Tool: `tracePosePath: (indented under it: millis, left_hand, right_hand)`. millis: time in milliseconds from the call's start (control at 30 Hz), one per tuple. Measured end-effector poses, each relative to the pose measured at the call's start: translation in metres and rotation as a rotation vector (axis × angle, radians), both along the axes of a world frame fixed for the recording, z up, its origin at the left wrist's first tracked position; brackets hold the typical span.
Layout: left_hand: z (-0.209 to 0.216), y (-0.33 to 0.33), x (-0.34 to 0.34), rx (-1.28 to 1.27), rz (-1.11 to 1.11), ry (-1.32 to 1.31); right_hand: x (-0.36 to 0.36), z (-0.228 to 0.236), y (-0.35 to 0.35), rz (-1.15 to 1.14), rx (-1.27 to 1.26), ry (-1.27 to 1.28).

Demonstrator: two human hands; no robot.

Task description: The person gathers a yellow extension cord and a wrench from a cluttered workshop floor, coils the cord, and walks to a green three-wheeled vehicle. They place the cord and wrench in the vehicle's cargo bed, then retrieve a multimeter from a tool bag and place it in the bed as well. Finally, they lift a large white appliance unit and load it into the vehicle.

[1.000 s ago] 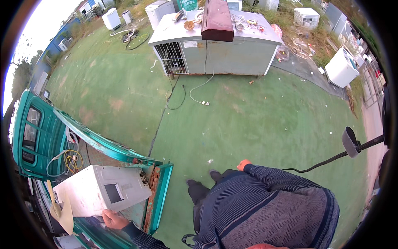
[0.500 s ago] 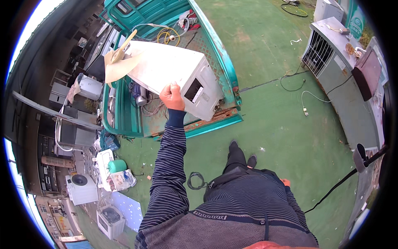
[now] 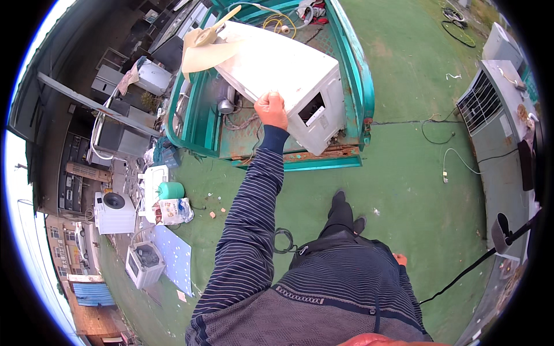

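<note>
A white metal appliance casing, which looks like an air-conditioner outdoor unit, lies in the bed of a green cargo cart. Dark openings show in its near end. A cream fan with broad blades rests at the casing's far left end. My left arm stretches forward, and my left hand is closed in a fist at the casing's near left edge. Whatever it may hold is hidden, and I cannot tell whether it touches the casing. My right hand hangs low at my right side, mostly hidden behind my body.
A rusty grey cabinet with a grille stands at the right, cables trailing on the green floor. At the left are a front-loading washing machine, a green canister and a blue panel. A coiled black cable lies near my feet.
The view has turned, so the cart and casing sit farther right and higher in the picture. My left fist stays closed by the casing's near edge; my right hand still hangs down.
</note>
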State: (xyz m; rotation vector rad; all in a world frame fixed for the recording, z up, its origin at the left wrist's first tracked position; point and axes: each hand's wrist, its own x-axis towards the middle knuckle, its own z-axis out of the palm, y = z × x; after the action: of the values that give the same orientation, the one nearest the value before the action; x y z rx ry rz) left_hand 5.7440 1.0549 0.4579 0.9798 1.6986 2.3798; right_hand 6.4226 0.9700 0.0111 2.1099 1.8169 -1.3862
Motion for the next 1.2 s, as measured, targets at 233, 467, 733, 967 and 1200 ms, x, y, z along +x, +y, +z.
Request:
tracePosePath:
  millis: [233,467,733,967,1200]
  left_hand:
    - [-0.005,-0.013,0.002,-0.085,0.072,0.084]
    - [-0.009,-0.012,0.000,-0.119,0.088,0.142]
    - [-0.001,-0.009,0.007,-0.122,0.103,0.177]
    - [-0.002,-0.011,0.006,-0.142,0.107,0.188]
    - [-0.003,-0.015,0.008,-0.144,0.130,0.203]
  right_hand:
    - [0.004,0.003,0.007,0.083,-0.002,-0.038]
    - [0.007,-0.006,0.009,0.044,0.041,0.007]
    - [0.004,-0.009,0.009,0.030,0.028,0.023]
    - [0.005,-0.010,0.008,0.048,0.035,0.012]
    - [0.005,-0.006,0.010,0.040,0.034,0.027]
